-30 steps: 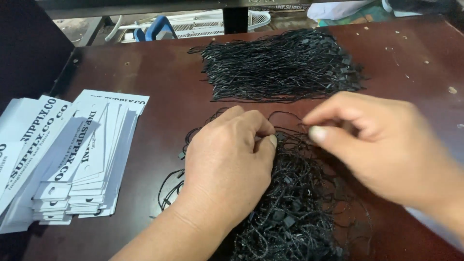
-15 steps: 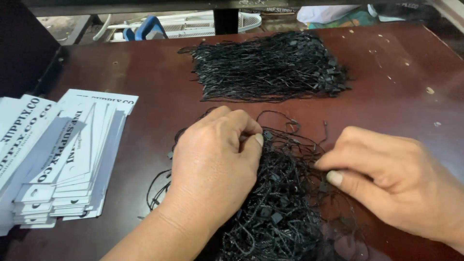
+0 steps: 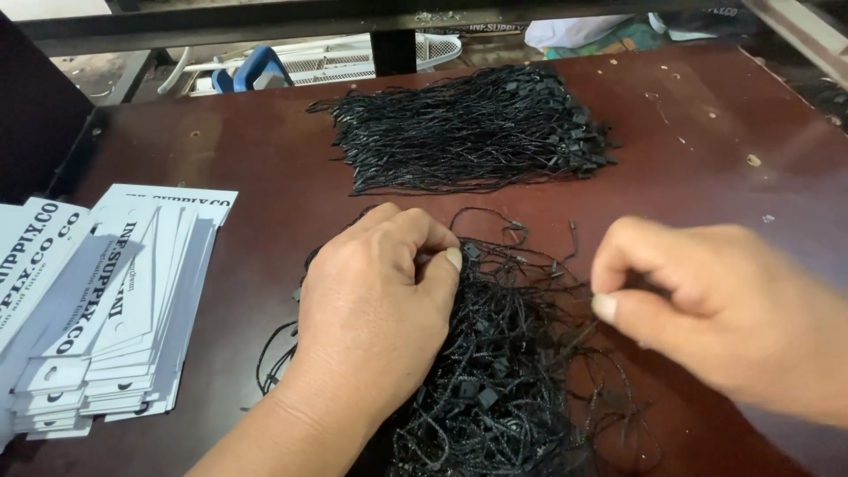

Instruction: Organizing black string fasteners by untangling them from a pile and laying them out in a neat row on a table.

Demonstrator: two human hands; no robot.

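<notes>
Beyond your tangled pile of black strings (image 3: 521, 371) lies a neat string bundle (image 3: 473, 132), sorted; the tangle remains large. Left of it, stacked white tags (image 3: 115, 309) look unstrung. Your left hand (image 3: 375, 309) pinches strings atop the tangle; your right hand (image 3: 707, 300) closes on one strand.
</notes>
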